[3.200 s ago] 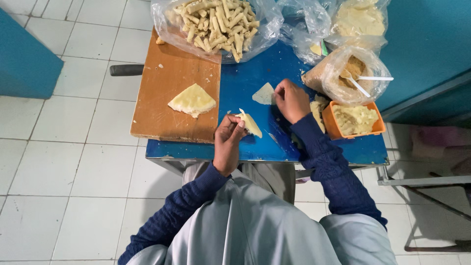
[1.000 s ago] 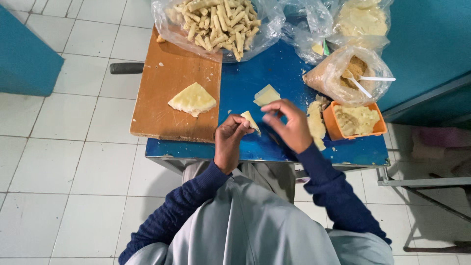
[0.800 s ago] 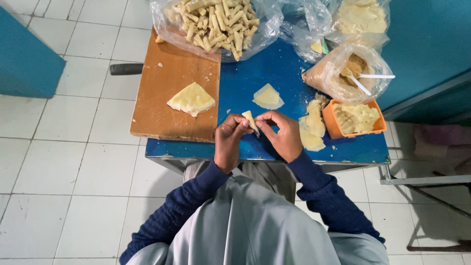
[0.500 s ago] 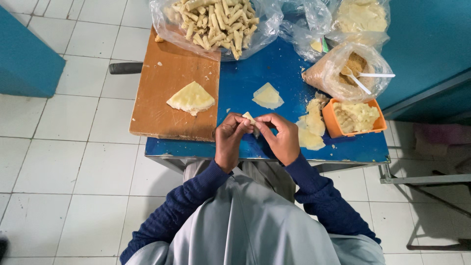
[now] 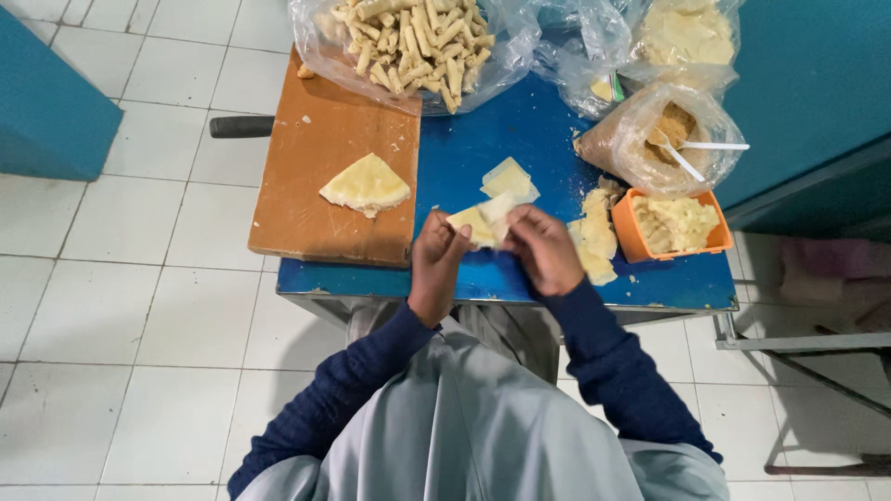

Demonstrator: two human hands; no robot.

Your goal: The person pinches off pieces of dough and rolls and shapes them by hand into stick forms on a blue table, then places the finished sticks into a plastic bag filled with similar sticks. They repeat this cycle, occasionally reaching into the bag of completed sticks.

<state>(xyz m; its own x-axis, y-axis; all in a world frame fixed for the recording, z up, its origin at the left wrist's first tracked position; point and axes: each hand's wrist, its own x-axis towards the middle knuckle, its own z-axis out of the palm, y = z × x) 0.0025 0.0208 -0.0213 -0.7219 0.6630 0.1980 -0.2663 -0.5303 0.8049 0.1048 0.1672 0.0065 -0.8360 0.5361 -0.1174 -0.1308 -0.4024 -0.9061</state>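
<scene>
- Left of centre: wooden cutting board [image 5: 316, 186] lies on the blue table [image 5: 520, 139], covering its left part. A dark handle [image 5: 243, 125] sticks out past the board's left edge.
- On the board, toward its right side: a stack of pale triangular wrappers [image 5: 366, 184], lying flat.
- Top, centre-left: clear plastic bag of rolled pastry sticks [image 5: 413, 37], its lower edge overlapping the board's top right corner.
- Centre of frame: left hand [image 5: 434, 264] and right hand [image 5: 546, 249] meet over the table's near edge. Both pinch one pale folded wrapper [image 5: 483, 220] between them; left fingertips clamp its left corner, right fingers curl closed over its right side. Wrapper is lifted just off the table.
- Just above the hands: a second pale wrapper piece [image 5: 509, 176], flat on the blue surface.
- Right of the hands: a loose pile of pale pieces [image 5: 597, 232], touching the orange tub [image 5: 676, 224] with pale filling.
- Upper right: plastic bag of crumbly filling [image 5: 654, 139] with a white spoon [image 5: 691, 153] in it; more bags behind.
</scene>
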